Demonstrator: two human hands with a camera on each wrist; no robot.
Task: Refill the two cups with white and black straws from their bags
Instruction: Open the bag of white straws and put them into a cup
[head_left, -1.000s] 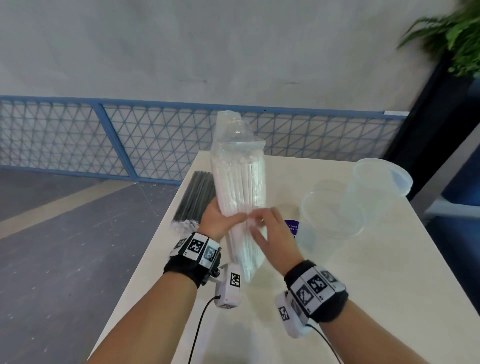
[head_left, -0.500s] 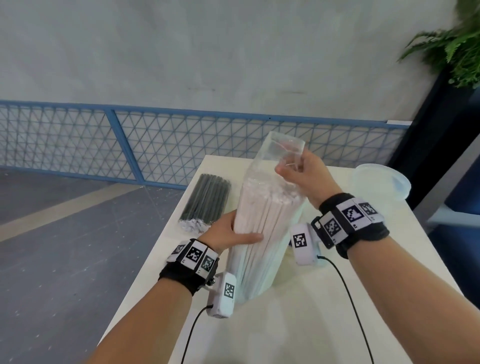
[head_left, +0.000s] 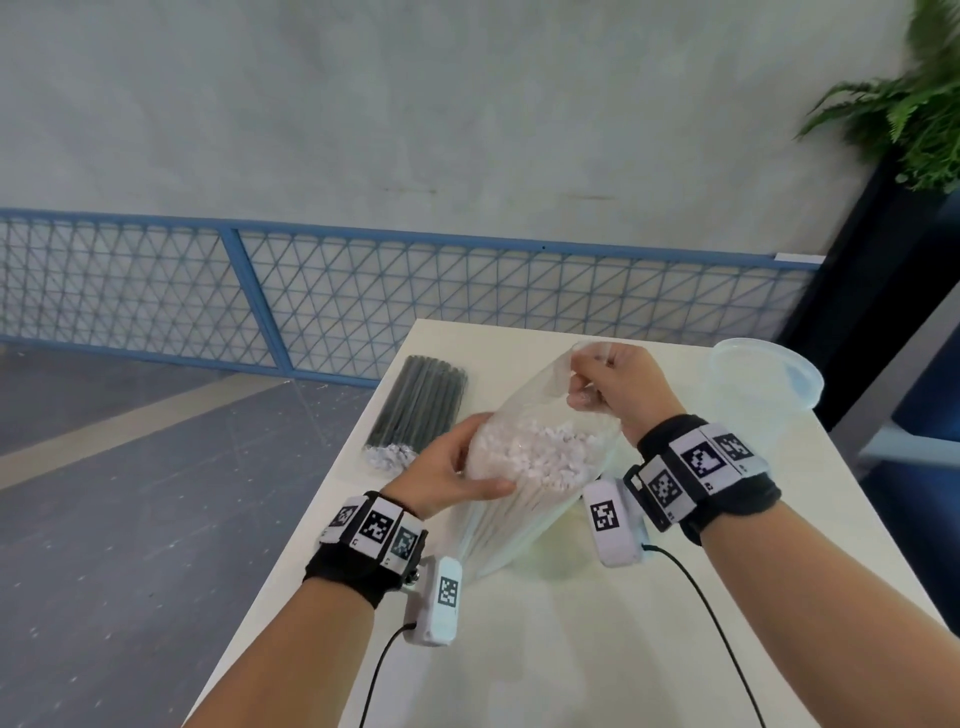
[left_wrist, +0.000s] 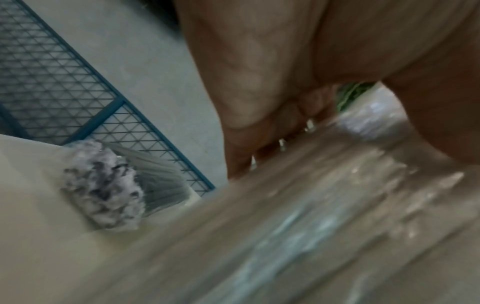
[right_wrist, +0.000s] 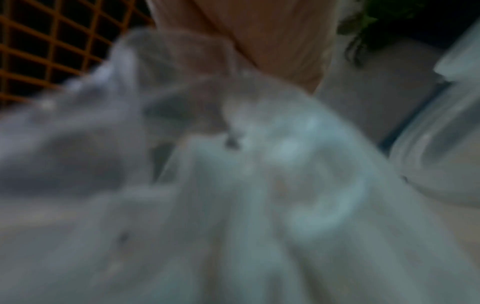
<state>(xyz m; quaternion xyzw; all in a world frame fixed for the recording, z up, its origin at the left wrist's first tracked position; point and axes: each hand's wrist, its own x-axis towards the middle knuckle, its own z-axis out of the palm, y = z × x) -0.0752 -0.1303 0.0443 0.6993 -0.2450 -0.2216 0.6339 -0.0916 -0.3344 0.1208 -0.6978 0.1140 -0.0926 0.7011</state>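
Note:
A clear bag of white straws (head_left: 524, 467) stands tilted on the white table (head_left: 571, 649), its paper-wrapped straw ends showing at the top. My left hand (head_left: 452, 470) grips the bag around its upper side. My right hand (head_left: 613, 384) pinches the loose plastic at the bag's mouth and holds it up. The left wrist view shows my left hand (left_wrist: 285, 102) against the blurred bag (left_wrist: 311, 226). The bag of black straws (head_left: 415, 410) lies flat at the table's left edge. A clear plastic cup (head_left: 763, 384) stands at the far right; the second cup is hidden.
The table's left edge drops to a grey floor. A blue mesh fence (head_left: 363, 296) runs behind the table along a pale wall. A green plant (head_left: 909, 104) on a dark stand sits at the far right. The near part of the table holds only my wrist cables.
The white-straw bag has tipped further toward me so its top now shows. My right hand went from the bag's middle to its mouth and now pulls the plastic back.

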